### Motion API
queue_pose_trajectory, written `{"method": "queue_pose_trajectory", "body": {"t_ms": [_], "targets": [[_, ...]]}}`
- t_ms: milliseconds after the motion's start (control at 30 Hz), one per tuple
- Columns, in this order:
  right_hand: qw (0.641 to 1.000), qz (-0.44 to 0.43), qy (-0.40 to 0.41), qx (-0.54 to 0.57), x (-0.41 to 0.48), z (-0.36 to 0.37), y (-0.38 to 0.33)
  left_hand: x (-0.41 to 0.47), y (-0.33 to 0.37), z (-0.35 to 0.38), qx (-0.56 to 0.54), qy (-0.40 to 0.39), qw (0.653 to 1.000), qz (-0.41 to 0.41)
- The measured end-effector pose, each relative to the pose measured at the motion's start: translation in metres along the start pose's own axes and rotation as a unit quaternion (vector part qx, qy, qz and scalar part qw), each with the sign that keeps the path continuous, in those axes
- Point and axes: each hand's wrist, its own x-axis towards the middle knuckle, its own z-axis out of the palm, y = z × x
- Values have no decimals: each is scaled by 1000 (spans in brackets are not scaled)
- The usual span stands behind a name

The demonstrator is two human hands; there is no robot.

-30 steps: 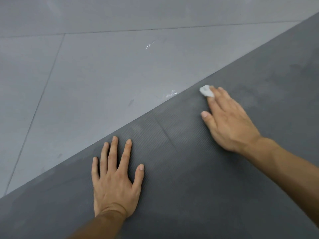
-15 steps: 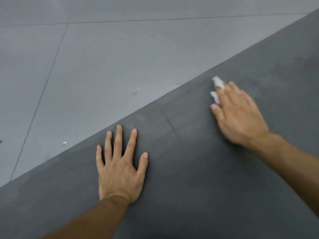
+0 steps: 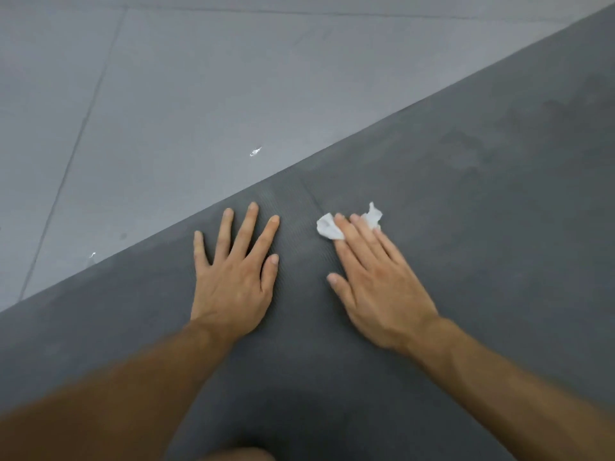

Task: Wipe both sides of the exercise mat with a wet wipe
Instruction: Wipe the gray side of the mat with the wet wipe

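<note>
Right hand (image 3: 376,281) presses the wet wipe (image 3: 327,227) under straight fingers (image 3: 357,239) — no pinch — wipe at its 11 o'clock. The exercise mat (image 3: 466,234) runs 8 to 2 o'clock; left hand (image 3: 233,274) lies flat, spread, empty, at 9.

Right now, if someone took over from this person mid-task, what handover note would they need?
Left hand: flat on the exercise mat, fingers spread, bracing.
Right hand: straight fingers press the wet wipe onto the mat, near its far edge.
The mat lies flat on the grey floor.
Done: mottled patches to the far right look damp, so that part seems wiped.
Left: the rest of this side, then flip the mat and wipe the other side.
</note>
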Motion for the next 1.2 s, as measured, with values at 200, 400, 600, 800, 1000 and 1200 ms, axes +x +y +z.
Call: {"method": "queue_pose_trajectory", "body": {"t_ms": [200, 400, 600, 800, 1000, 1200], "targets": [[997, -41, -6, -61, -19, -5, 31, 25, 19, -12, -47, 8, 999, -1], [984, 169, 51, -8, 10, -20, 108, 58, 52, -12, -59, 0, 998, 11], [979, 185, 61, 53, 23, -19, 101, 56, 52, -9, -37, 18, 999, 4], [999, 37, 7, 15, -14, -5, 20, 55, 53, -6, -37, 32, 999, 1], [999, -35, -7, -28, -41, 1, 33, 56, 53, -5, -37, 43, 998, 4], [984, 162, 76, 18, 9, -16, 118, 56, 52, -6, -38, 39, 998, 6]]}}
